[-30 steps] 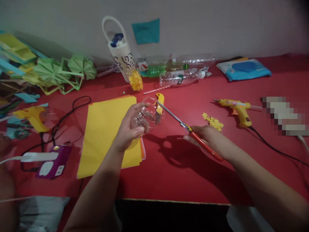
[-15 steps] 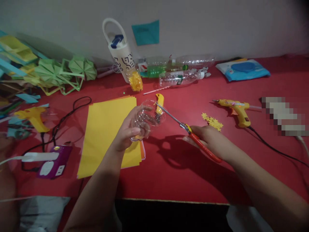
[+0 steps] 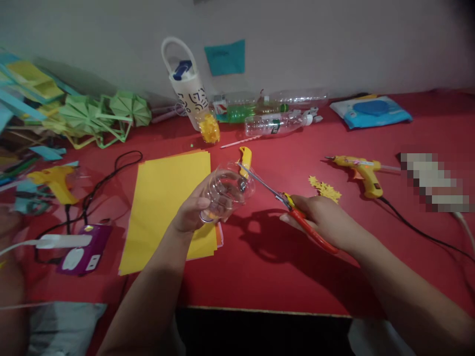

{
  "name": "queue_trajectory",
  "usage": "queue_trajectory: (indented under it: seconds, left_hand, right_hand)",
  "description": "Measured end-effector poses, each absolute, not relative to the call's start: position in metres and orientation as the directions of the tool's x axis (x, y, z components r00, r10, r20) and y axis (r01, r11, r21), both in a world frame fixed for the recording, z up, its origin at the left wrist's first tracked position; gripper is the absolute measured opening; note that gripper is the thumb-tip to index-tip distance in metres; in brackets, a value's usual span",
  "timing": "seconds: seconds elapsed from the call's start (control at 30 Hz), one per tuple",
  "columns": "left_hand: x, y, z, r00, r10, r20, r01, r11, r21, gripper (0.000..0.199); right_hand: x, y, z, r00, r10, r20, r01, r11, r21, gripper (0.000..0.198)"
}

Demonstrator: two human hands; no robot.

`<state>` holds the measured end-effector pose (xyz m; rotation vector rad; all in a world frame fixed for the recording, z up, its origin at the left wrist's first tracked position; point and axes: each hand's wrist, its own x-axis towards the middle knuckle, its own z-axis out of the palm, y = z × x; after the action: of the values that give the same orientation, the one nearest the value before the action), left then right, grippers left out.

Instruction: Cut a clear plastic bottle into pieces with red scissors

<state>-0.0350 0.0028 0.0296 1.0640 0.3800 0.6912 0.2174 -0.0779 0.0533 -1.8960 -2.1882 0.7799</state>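
My left hand point(image 3: 193, 210) is wrapped round a cut piece of clear plastic bottle point(image 3: 228, 190), its round open rim tilted toward the right. In my right hand point(image 3: 319, 215) are red-handled scissors point(image 3: 282, 198), their blades reaching left to the rim of the plastic. Whether the blades grip the edge I cannot tell. Just behind the plastic lies a yellow box cutter point(image 3: 245, 160), partly seen through it. A stack of yellow paper point(image 3: 166, 198) lies under my left hand and forearm.
Yellow paper stars point(image 3: 324, 189) and a glue gun point(image 3: 358, 170) lie to the right. Plastic bottles point(image 3: 276, 123), a white tumbler point(image 3: 189, 96) and wet wipes point(image 3: 371, 111) line the wall. At left are another glue gun point(image 3: 55, 180), a purple power box point(image 3: 85, 249) with cables, and paper shapes point(image 3: 87, 116).
The plastic piece has turned slightly in my left hand, and its opening shows more. The scissors stay at its rim. The whole view has shifted a little.
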Motion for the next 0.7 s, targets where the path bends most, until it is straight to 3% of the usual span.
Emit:
queue_trajectory:
  seconds: [0.37,0.7]
  left_hand:
    - [-0.0384,0.0026,0.0312,0.746,0.666,-0.018,-0.329,0.392,0.859,0.069]
    - [-0.036,0.0021,0.031,0.647,0.76,0.056,-0.356,0.236,0.904,0.056]
  right_hand:
    - [0.2188,-0.0762,0.0485,-0.175,0.972,-0.155,0.895,0.092,-0.437,0.062]
    - [0.2183,-0.0784,0.0552,-0.088,0.98,-0.176,0.954,0.033,-0.296,0.059]
